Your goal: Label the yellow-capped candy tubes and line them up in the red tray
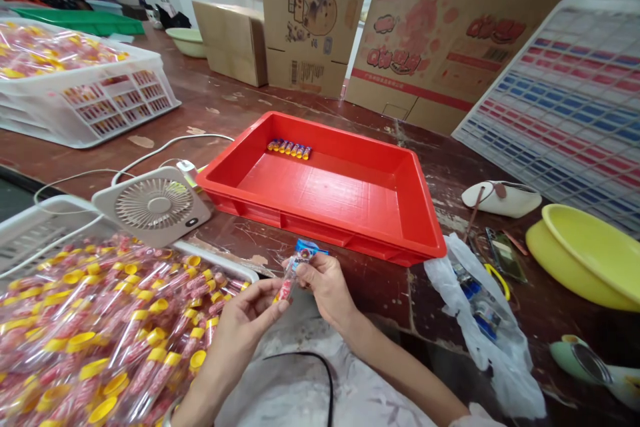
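My left hand (pixel 250 313) pinches the lower end of a small clear candy tube (pixel 285 289) with reddish contents, held tilted in front of my lap. At its upper end, my right hand (pixel 327 287) has thumb and fingers closed on a blue printed wrapper (pixel 306 250), which sits against the tube; whether it is fixed there I cannot tell. Beyond both hands lies a red tray (pixel 320 230), with a row of several small blue-and-yellow tubes (pixel 290 149) in its far left corner. Left of my left hand, a white crate (pixel 220 257) is heaped with yellow-capped tubes (pixel 145 333).
A small fan (pixel 157 203) with a white cable stands between crate and tray. Another filled crate (pixel 125 103) is at the back left. On the right are a plastic bag (pixel 505 353), a phone (pixel 506 253) and a yellow basin (pixel 580 253). Cardboard boxes (pixel 315 20) stand behind.
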Action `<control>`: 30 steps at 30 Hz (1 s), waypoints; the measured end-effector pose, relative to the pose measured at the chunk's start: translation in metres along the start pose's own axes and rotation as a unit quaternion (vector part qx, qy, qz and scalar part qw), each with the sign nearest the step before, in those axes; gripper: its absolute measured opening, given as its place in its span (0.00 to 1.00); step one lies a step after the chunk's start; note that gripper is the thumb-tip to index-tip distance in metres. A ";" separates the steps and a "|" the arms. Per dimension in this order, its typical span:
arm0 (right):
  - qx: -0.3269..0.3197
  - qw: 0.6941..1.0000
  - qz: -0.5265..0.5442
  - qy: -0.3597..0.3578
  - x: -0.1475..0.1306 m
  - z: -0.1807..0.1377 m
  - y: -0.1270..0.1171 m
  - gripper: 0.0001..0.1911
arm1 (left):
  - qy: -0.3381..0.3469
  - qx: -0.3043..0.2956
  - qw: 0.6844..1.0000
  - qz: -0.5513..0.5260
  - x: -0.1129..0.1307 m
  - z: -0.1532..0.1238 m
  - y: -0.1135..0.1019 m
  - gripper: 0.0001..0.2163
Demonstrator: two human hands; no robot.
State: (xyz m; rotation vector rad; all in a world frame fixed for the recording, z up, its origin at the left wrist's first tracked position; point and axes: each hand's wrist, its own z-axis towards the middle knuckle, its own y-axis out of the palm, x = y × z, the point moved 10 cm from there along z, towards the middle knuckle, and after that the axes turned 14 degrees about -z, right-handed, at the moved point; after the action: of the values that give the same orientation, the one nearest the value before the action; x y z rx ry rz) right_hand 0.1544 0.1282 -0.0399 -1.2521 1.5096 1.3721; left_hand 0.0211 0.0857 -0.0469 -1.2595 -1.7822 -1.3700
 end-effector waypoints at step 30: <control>-0.102 0.992 0.059 0.054 0.022 -0.012 0.036 0.18 | 0.018 0.078 0.987 -0.142 0.006 0.000 -0.014 0.14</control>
State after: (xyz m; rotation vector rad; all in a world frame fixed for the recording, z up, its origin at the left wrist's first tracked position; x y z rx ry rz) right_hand 0.1152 0.1108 -0.0492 -1.4008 1.5687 1.5916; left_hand 0.0056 0.0869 -0.0471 -0.9195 -2.0606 -1.3602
